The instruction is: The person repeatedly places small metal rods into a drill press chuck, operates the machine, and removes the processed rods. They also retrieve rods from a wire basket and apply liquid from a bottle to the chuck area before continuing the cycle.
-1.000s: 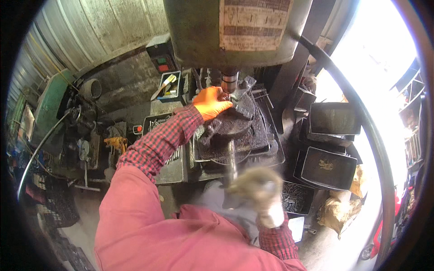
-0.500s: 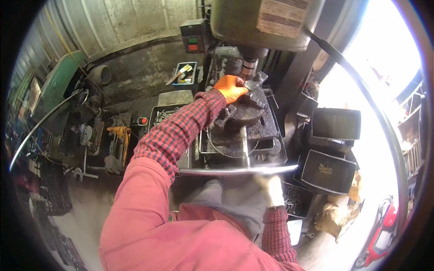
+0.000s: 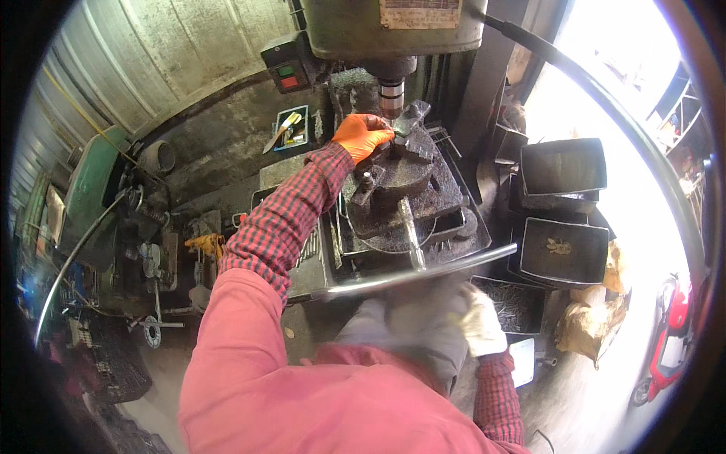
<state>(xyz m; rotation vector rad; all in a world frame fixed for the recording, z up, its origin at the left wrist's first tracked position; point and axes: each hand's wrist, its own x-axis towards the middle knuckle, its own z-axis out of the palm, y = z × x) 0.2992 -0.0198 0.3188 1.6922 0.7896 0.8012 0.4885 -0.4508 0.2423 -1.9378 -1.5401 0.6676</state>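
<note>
My left hand (image 3: 363, 138), in an orange glove, reaches to the jaws of a dark, grimy machine vise (image 3: 404, 178). Its fingertips pinch a small metal piece (image 3: 401, 138) at the jaws, mostly hidden by the fingers. Just above is the chuck (image 3: 391, 94) of a drill press. From the vise's front a shiny screw (image 3: 411, 231) runs toward me to a long steel handle bar (image 3: 423, 275), which slants up to the right. My right hand (image 3: 482, 325), in a whitish glove, is below the bar's right part, apart from it; motion smears its fingers.
A switch box (image 3: 287, 66) with green and red buttons is by the drill head (image 3: 393, 30). A blue tray (image 3: 291, 129) holds a brush. Dark bins (image 3: 563, 253) stack at the right, above a bin of small metal parts (image 3: 510, 306). A thick cable (image 3: 605, 106) arcs past them.
My right hand has moved down and right, away from the handle bar. My left hand stays at the vise jaws. The whole view has shifted and tilted slightly.
</note>
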